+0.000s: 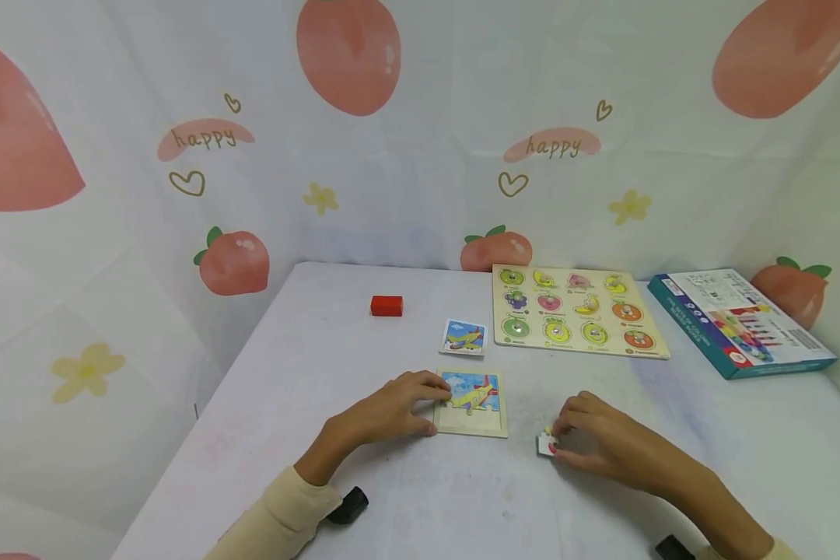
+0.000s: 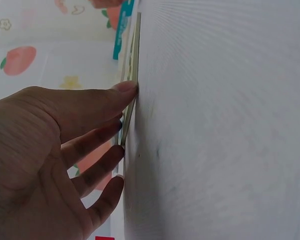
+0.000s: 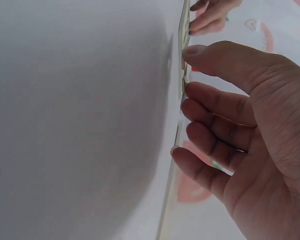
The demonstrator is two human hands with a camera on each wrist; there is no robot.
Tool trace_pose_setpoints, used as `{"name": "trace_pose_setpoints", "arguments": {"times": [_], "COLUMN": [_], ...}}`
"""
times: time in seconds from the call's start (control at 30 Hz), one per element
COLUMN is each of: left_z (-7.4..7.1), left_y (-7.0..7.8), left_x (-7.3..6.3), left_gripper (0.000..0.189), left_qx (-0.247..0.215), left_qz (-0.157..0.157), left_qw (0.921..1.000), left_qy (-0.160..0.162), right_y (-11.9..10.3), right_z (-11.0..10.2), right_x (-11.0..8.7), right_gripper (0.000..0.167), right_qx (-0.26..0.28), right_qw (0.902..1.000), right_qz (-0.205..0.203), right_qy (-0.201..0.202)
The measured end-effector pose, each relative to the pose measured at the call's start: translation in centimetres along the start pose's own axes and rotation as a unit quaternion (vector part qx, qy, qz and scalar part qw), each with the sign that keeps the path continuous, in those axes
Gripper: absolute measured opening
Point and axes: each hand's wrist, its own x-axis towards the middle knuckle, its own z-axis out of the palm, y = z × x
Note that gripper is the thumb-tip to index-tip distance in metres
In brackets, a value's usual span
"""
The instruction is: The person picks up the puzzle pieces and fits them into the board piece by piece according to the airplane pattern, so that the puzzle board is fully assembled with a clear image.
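Observation:
A wooden puzzle board (image 1: 470,424) lies flat on the table, with a yellow airplane on blue sky across its upper part and bare wood along its lower strip. My left hand (image 1: 392,408) rests at the board's left side, fingers on its upper left and thumb by the lower left edge. To the right of the board, my right hand (image 1: 605,439) pinches a small puzzle piece (image 1: 546,444), white with touches of red and yellow, between thumb and fingers just at the table. Fingers hide part of the piece. Behind the board lies a small airplane picture card (image 1: 464,338).
A red block (image 1: 386,306) sits at the back left. Behind the card, a fruit puzzle board (image 1: 574,342) lies flat at the back. At the far right is a teal-edged box (image 1: 742,323). A white cloth with peach prints (image 1: 420,155) hangs behind the table.

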Motion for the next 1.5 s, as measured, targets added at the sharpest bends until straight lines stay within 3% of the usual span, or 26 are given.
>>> {"name": "trace_pose_setpoints", "arguments": {"times": [0.33,0.73,0.9,1.13,1.5], "left_z": [0.0,-0.2,-0.3,-0.3,-0.3], "left_y": [0.0,-0.1,0.1,0.0,-0.1], "left_x": [-0.1,-0.3,-0.3,0.0,0.0], "left_gripper": [0.054,0.053,0.055,0.056,0.053], "left_qx": [0.005,0.006,0.003,-0.001,-0.003], "left_qz": [0.003,0.019,0.022,0.021,0.026], "left_qw": [1.0,0.9998,0.9997,0.9998,0.9996], "left_qy": [-0.004,0.002,0.0,-0.001,0.004], "right_y": [-1.9,-4.3,-4.8,-5.2,-5.0], "right_z": [1.5,3.0,3.4,3.6,3.5], "right_x": [4.7,10.1,11.2,12.4,12.7], "right_gripper": [0.014,0.013,0.012,0.013,0.015], "right_qx": [0.015,0.032,0.038,0.046,0.049], "right_qw": [0.999,0.9952,0.9945,0.9947,0.9943], "right_qz": [-0.042,-0.08,-0.084,-0.056,-0.055], "right_qy": [-0.006,-0.045,-0.05,-0.073,-0.077]}}
